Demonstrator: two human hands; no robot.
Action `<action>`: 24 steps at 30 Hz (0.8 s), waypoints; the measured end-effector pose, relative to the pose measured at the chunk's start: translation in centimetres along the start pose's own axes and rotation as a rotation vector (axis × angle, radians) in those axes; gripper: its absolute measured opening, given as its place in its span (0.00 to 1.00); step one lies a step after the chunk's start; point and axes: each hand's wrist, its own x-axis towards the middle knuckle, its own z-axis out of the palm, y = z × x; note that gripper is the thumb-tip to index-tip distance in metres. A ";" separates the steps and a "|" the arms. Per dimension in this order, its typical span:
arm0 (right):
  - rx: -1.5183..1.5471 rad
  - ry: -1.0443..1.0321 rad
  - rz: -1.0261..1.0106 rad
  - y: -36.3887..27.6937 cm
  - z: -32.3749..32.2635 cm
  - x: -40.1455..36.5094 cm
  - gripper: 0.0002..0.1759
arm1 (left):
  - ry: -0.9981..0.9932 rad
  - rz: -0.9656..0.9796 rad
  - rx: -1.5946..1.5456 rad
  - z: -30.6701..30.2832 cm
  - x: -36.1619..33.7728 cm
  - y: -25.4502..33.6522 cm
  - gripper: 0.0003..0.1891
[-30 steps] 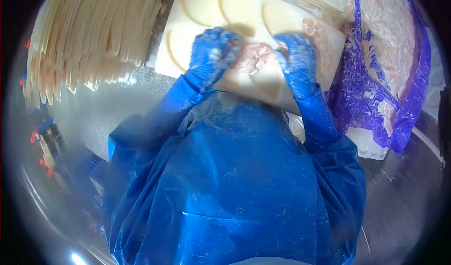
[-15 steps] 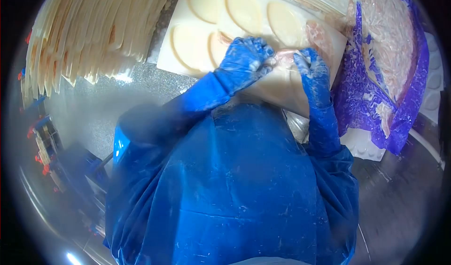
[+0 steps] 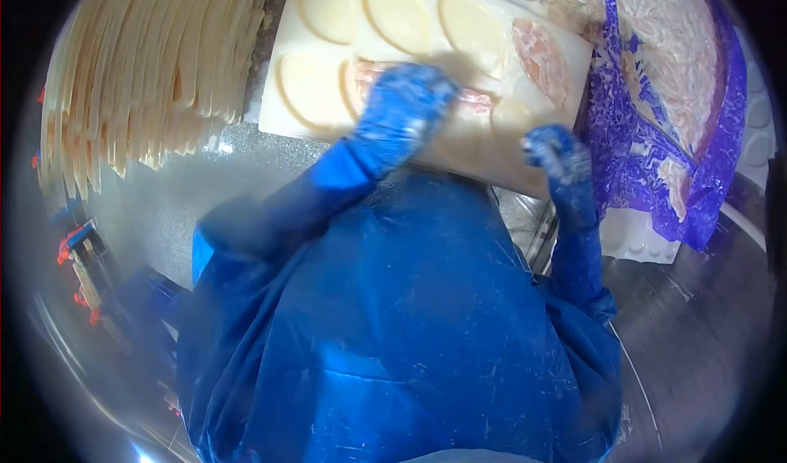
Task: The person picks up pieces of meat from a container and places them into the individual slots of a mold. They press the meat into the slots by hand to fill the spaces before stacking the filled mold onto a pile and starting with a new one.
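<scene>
Pink paste (image 3: 479, 100) lies in a hollow just above the centre of the frame, in the lower row of a white mould tray (image 3: 275, 110). My left hand (image 3: 402, 110), in a smeared blue glove, rests palm down on it, its grip open and flat rather than closed around anything. My right hand (image 3: 561, 158) sits to the right at the tray's lower edge with its fingers curled; I cannot tell whether its grip holds anything.

One filled hollow (image 3: 541, 53) shows at the tray's upper right, and the empty hollows (image 3: 398, 16) run along the top. A purple bag (image 3: 623, 151) of more paste lies open just beside the tray on the right, and stacked trays (image 3: 156, 61) fan across the upper left.

In my judgement, uneven pressure could push paste over the rim, or slide the tray on the wet table (image 3: 213, 176) toward its near edge.
</scene>
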 end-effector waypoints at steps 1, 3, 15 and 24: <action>0.019 -0.163 -0.126 0.5 0.2 -0.1 0.08 | 0.003 -0.001 0.002 1.6 0.3 -0.1 0.22; -0.275 -0.136 -0.286 -1.1 0.5 0.2 0.10 | -0.041 0.099 0.162 4.8 0.7 -1.4 0.16; 0.323 0.007 -0.011 -4.3 4.0 6.9 0.11 | -0.080 -0.511 -1.264 -0.8 7.6 -1.1 0.14; 0.313 0.330 -0.386 -2.9 7.1 12.9 0.13 | 0.297 -0.035 -0.139 3.0 9.9 -8.0 0.13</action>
